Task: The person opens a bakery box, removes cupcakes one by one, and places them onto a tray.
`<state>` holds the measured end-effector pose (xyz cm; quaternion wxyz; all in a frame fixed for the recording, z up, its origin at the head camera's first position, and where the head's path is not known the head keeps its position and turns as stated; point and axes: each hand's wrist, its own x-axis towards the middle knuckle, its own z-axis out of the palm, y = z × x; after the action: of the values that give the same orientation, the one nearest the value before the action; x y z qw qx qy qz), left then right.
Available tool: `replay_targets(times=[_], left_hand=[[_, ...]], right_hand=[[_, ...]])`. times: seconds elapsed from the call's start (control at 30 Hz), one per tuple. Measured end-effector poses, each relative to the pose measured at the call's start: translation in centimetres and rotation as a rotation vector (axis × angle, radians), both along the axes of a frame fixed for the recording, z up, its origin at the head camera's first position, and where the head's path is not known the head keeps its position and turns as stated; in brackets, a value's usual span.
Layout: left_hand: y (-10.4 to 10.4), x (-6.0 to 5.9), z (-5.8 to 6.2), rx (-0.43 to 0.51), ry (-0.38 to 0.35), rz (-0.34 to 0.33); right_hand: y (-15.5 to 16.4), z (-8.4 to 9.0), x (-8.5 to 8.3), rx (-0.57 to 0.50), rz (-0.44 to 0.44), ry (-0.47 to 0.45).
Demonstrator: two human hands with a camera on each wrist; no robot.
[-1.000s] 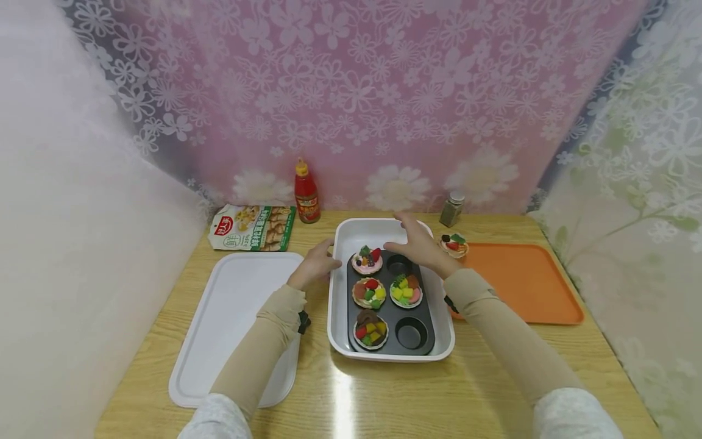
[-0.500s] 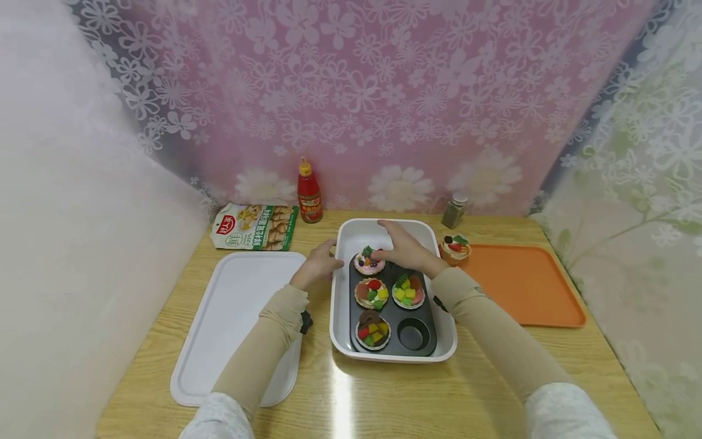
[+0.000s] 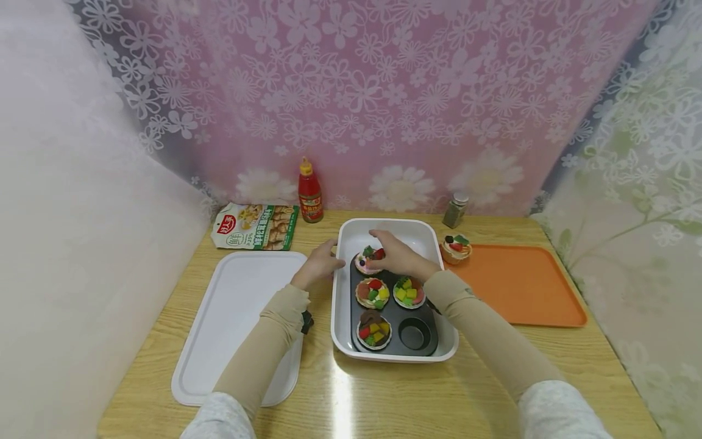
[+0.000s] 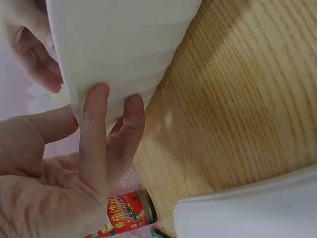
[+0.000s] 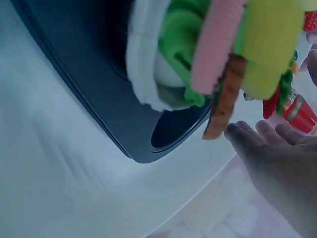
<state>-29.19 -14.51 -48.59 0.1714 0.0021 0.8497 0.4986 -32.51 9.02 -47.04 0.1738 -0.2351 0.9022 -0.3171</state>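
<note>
My left hand point(image 3: 318, 266) is at the left side of a deep white tray point(image 3: 340, 329); in the left wrist view its fingers lie against the outer wall and the thumb meets the rim. Inside stands a dark muffin tin point(image 3: 395, 344) holding several fruit tarts. My right hand point(image 3: 403, 256) reaches over the tin's far end, thumb and fingers spread around a pink-cream tart point(image 3: 362, 262) in the far left cup. In the right wrist view those fingers look extended, and a tart with yellow cubes point(image 5: 270, 44) is close to the camera. The near right cup point(image 3: 414, 333) holds nothing.
Another tart point(image 3: 456, 249) sits at the corner of an orange tray point(image 3: 521, 286) on the right. A white flat tray point(image 3: 236, 317) lies left. Behind are a food pouch point(image 3: 255, 227), a red ketchup bottle point(image 3: 310, 195) and a spice jar point(image 3: 455, 211).
My right hand has moved left across the tray, from over the far right cup to the pink-cream tart. The left hand has stayed at the tray's left rim.
</note>
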Motion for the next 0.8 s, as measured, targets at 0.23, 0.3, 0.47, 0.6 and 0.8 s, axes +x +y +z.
replay_targets(times=[0.23, 0.3, 0.47, 0.6, 0.8], left_hand=[[0.01, 0.07, 0.02, 0.011, -0.003, 0.003], [0.02, 0.11, 0.04, 0.013, -0.003, 0.004], [0.09, 0.11, 0.02, 0.021, -0.009, 0.014], [0.11, 0.03, -0.04, 0.038, -0.017, 0.026], [0.09, 0.08, -0.01, 0.051, -0.017, 0.031]], right_hand=[[-0.21, -0.61, 0.08, 0.034, 0.024, -0.038], [-0.28, -0.64, 0.12, 0.037, 0.034, -0.034], [-0.47, -0.7, 0.2, 0.052, 0.055, -0.03], [-0.47, -0.77, 0.22, 0.08, 0.065, -0.028], [-0.48, -0.98, 0.04, 0.11, 0.071, -0.029]])
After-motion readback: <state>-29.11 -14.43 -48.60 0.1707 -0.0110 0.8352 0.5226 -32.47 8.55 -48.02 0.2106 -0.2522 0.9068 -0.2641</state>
